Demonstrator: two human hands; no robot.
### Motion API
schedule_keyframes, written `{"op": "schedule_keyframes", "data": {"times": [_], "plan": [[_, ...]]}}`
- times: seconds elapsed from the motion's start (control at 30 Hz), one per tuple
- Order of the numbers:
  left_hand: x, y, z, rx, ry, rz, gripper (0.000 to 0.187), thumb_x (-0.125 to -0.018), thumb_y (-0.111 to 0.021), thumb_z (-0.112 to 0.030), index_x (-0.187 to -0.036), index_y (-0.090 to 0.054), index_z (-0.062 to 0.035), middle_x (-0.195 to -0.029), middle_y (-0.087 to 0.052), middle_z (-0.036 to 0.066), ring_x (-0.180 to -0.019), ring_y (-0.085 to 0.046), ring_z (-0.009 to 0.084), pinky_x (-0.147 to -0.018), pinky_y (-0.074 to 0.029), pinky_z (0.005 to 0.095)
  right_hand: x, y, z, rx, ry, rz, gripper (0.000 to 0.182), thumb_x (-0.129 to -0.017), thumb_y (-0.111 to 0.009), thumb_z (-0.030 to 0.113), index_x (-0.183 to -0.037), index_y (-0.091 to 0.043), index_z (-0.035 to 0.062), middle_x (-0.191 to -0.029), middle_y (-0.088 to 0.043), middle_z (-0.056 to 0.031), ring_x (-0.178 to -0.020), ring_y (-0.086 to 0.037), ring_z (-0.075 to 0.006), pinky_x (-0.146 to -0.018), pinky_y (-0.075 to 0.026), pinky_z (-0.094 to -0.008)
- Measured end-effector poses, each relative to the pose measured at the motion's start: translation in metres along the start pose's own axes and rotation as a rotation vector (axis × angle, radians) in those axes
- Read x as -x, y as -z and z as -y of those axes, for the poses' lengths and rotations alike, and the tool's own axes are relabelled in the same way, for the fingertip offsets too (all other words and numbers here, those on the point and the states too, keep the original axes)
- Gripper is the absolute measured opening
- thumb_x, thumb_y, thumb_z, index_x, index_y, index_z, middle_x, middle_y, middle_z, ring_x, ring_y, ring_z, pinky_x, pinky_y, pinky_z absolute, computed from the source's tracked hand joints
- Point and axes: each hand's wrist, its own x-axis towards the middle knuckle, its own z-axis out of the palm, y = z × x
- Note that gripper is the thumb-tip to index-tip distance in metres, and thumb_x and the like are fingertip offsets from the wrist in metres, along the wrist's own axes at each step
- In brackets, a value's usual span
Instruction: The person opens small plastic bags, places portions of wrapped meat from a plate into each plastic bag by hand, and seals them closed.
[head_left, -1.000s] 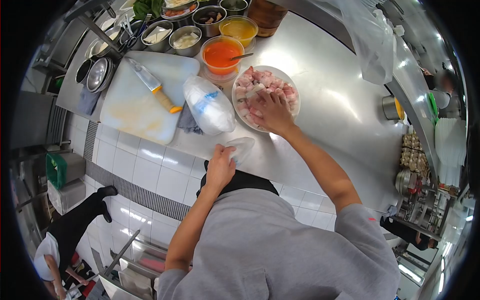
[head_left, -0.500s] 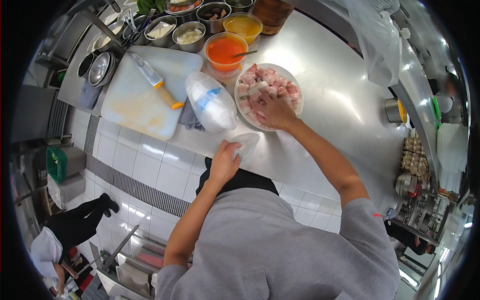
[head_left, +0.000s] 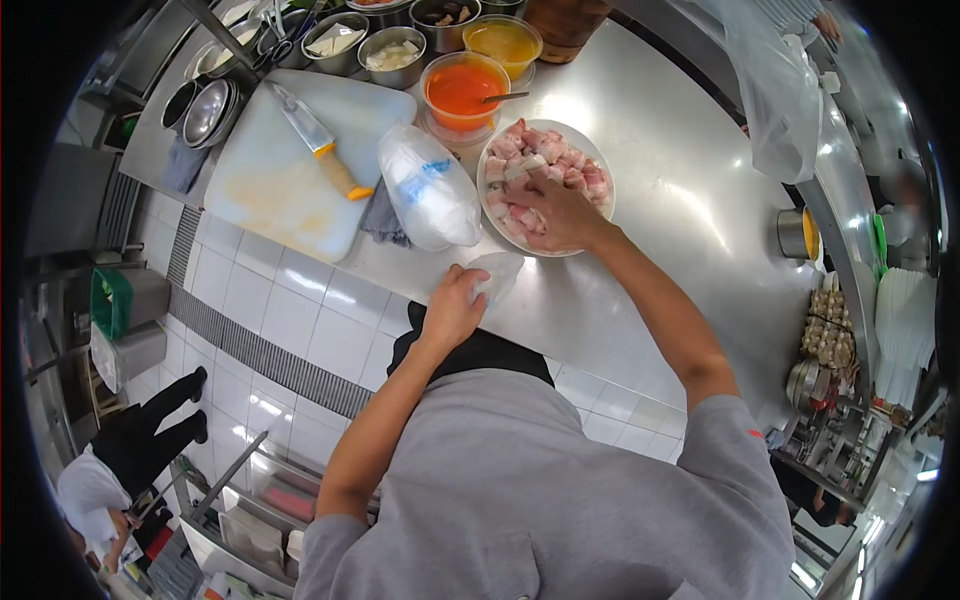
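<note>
A round white dish (head_left: 609, 200) on the steel counter is heaped with raw pink-and-white meat chunks (head_left: 567, 160). My right hand (head_left: 568, 218) lies over the near side of the heap, its fingers apart and touching the meat; some fingertips are hidden among the chunks. At the counter's front edge, my left hand (head_left: 457, 308) is closed on a thin clear plastic bag (head_left: 500, 278), which sticks out to the right of the fingers. Between the dish and the cutting board stands a bulging white plastic package (head_left: 430, 190) with blue print.
A knife (head_left: 318, 145) lies on the white cutting board (head_left: 290, 215), beside a dark cloth (head_left: 383, 220). Tubs of orange liquid (head_left: 462, 88) and yellow liquid (head_left: 503, 45) stand behind. A plastic bag (head_left: 785, 110) hangs at right. Another person (head_left: 120, 460) stands at lower left.
The view has shifted slightly, so the counter items appear a little right and higher. My right hand's fingers are more bent into the meat. My left hand still holds the clear bag.
</note>
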Motion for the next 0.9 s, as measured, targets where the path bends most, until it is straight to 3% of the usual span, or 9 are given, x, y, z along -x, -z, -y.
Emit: {"op": "schedule_keyframes", "data": {"times": [0.2, 0.27, 0.47, 0.53, 0.57, 0.67, 0.73, 0.77, 0.9], "plan": [[-0.003, -0.004, -0.002, 0.012, -0.003, 0.004, 0.029, -0.081, -0.070, -0.008, -0.110, -0.066, -0.0100, -0.093, -0.057, 0.015, -0.086, -0.060, 0.0353, -0.077, -0.050, 0.0428, -0.002, 0.009, 0.016, 0.136, -0.022, 0.118, 0.065, -0.072, -0.072, 0.026, -0.136, -0.059, 0.0286, -0.125, -0.053, -0.0132, -0.104, -0.063, -0.0346, -0.082, -0.052, -0.0478], [-0.005, -0.003, -0.005, -0.024, 0.017, 0.052, 0.031, -0.081, -0.068, -0.006, -0.112, -0.063, -0.0088, -0.100, -0.057, 0.017, -0.091, -0.061, 0.0391, -0.082, -0.051, 0.0471, -0.002, 0.007, 0.016, 0.169, -0.042, 0.118, 0.065, -0.072, -0.072, 0.024, -0.136, -0.059, 0.0292, -0.126, -0.053, -0.0127, -0.105, -0.063, -0.0343, -0.084, -0.051, -0.0487], [-0.008, -0.004, -0.002, 0.007, 0.018, 0.012, 0.031, -0.080, -0.070, -0.008, -0.110, -0.065, -0.0084, -0.093, -0.057, 0.017, -0.086, -0.060, 0.0372, -0.079, -0.049, 0.0443, -0.011, -0.003, -0.013, 0.124, -0.026, 0.066, 0.062, -0.070, -0.072, 0.014, -0.131, -0.062, 0.0250, -0.123, -0.058, -0.0132, -0.106, -0.064, -0.0311, -0.089, -0.050, -0.0412], [-0.009, -0.004, -0.002, 0.008, 0.032, 0.005, 0.035, -0.079, -0.071, -0.008, -0.114, -0.064, -0.0084, -0.094, -0.057, 0.017, -0.088, -0.060, 0.0373, -0.079, -0.049, 0.0444, -0.017, 0.003, -0.025, -0.324, 0.024, 0.041, 0.055, -0.069, -0.072, 0.011, -0.124, -0.064, 0.0152, -0.118, -0.063, -0.0099, -0.106, -0.064, -0.0238, -0.093, -0.050, -0.0357], [-0.010, -0.004, -0.003, 0.010, 0.039, 0.001, 0.039, -0.078, -0.071, -0.008, -0.117, -0.063, -0.0084, -0.096, -0.056, 0.017, -0.090, -0.060, 0.0374, -0.080, -0.049, 0.0446, -0.019, 0.005, -0.030, -0.327, 0.026, 0.044, 0.055, -0.069, -0.072, 0.011, -0.124, -0.064, 0.0152, -0.118, -0.063, -0.0099, -0.106, -0.064, -0.0238, -0.093, -0.050, -0.0357], [-0.010, -0.007, -0.004, 0.006, 0.040, -0.039, 0.050, -0.076, -0.072, -0.009, -0.125, -0.059, -0.0088, -0.100, -0.056, 0.017, -0.094, -0.060, 0.0369, -0.083, -0.050, 0.0451, -0.021, 0.015, -0.036, -0.630, -0.116, 0.033, 0.051, -0.068, -0.072, 0.010, -0.119, -0.063, 0.0106, -0.113, -0.066, -0.0049, -0.104, -0.064, -0.0246, -0.094, -0.051, -0.0366], [-0.012, -0.010, 0.000, 0.002, 0.013, -0.046, 0.054, -0.075, -0.073, -0.009, -0.127, -0.057, -0.0092, -0.102, -0.055, 0.016, -0.095, -0.060, 0.0366, -0.084, -0.050, 0.0452, -0.017, 0.027, -0.027, -1.082, -0.303, -0.060, 0.047, -0.072, -0.068, 0.002, -0.118, -0.062, 0.0079, -0.113, -0.064, -0.0019, -0.105, -0.061, -0.0166, -0.093, -0.052, -0.0308], [-0.014, -0.012, 0.002, -0.003, -0.019, -0.053, 0.058, -0.075, -0.074, -0.010, -0.129, -0.056, -0.0095, -0.103, -0.055, 0.016, -0.097, -0.060, 0.0364, -0.085, -0.050, 0.0452, -0.015, 0.027, -0.024, -1.105, -0.336, -0.121, 0.043, -0.076, -0.066, -0.002, -0.117, -0.060, 0.0057, -0.113, -0.063, -0.0012, -0.106, -0.060, -0.0131, -0.090, -0.052, -0.0268], [-0.020, -0.009, -0.003, -0.025, 0.031, 0.031, 0.060, -0.074, -0.075, -0.011, -0.130, -0.053, -0.0058, -0.115, -0.055, 0.019, -0.105, -0.059, 0.0410, -0.091, -0.051, 0.0468, -0.007, 0.022, 0.001, -1.331, -0.327, -0.206, 0.042, -0.073, -0.067, -0.004, -0.114, -0.060, 0.0057, -0.114, -0.062, -0.0029, -0.106, -0.060, -0.0138, -0.088, -0.053, -0.0276]]}}
